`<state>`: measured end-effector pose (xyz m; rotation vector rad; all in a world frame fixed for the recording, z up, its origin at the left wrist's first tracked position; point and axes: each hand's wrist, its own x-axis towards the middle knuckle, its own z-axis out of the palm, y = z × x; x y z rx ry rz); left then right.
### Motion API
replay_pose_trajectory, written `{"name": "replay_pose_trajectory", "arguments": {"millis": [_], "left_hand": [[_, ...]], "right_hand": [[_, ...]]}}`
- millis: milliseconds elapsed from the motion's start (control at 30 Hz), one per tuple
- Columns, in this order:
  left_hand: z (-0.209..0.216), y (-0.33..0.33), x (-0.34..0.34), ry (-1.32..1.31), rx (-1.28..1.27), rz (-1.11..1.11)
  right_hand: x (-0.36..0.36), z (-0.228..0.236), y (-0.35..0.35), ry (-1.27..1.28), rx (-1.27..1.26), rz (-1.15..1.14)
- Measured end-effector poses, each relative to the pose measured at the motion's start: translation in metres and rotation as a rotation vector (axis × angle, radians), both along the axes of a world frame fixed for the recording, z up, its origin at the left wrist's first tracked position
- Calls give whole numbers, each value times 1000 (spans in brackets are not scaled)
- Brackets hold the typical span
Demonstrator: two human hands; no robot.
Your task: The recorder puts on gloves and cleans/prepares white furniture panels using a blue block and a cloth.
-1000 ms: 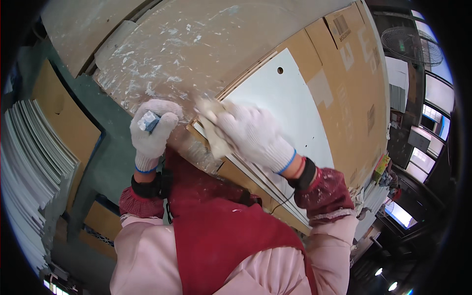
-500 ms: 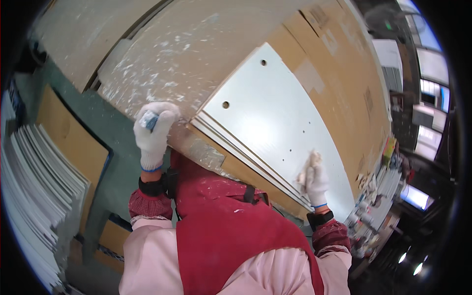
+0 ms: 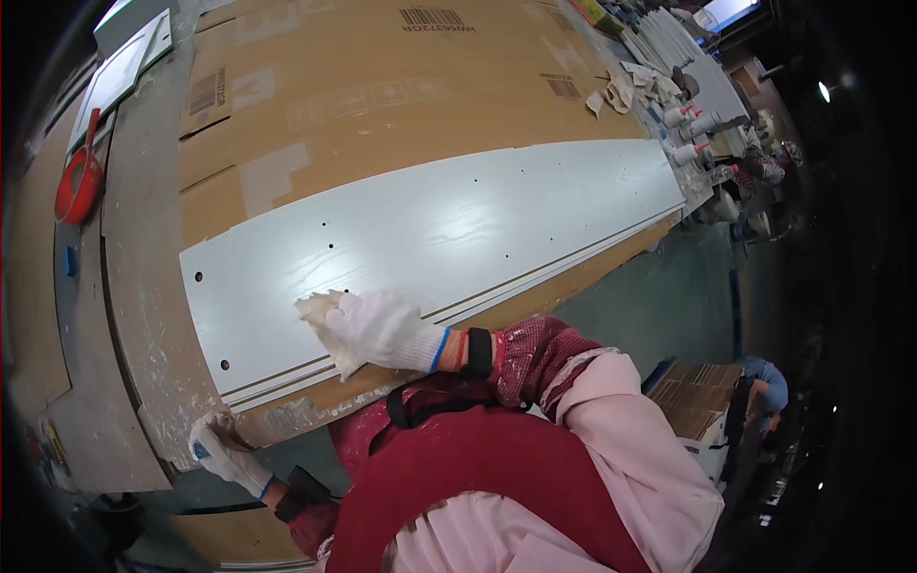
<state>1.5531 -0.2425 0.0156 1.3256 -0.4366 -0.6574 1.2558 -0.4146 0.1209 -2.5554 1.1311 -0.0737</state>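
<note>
My right hand [image 3: 387,329], in a white knit glove, presses a crumpled cream rag [image 3: 328,323] onto the top white panel [image 3: 430,205]. That panel is long, with a faint wood grain and several small dark holes, and lies on a stack of similar panels. Beyond the stack's near left corner, by the table edge, my gloved left hand [image 3: 229,451] is closed. A small blue item [image 3: 199,449] shows at its fingers; its kind is not clear.
Flattened brown cardboard [image 3: 353,86] lies under and behind the panels. A red round long-handled thing [image 3: 80,181] is at far left, near a small blue block [image 3: 70,260]. White bottles [image 3: 690,153] and rags [image 3: 619,94] crowd the far right. Another person [image 3: 764,387] is at the right.
My view has turned toward the right. My right hand has moved with the rag along the panel to its left end. My left hand has lowered toward the table edge.
</note>
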Motion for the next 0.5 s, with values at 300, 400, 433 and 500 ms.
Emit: {"name": "replay_pose_trajectory", "arguments": {"millis": [300, 400, 433, 500], "left_hand": [[76, -26, -106, -279, 119, 12], [85, -52, -152, -136, 104, -17], [85, -64, -166, -145, 103, -11], [84, -82, -192, -179, 126, -120]], "right_hand": [[-279, -54, -57, 106, -492, -451], [-403, -40, -84, 425, -33, -1120], [-448, -46, -85, 330, -239, -1066], [-526, -54, -86, 191, -29, -1316]]}}
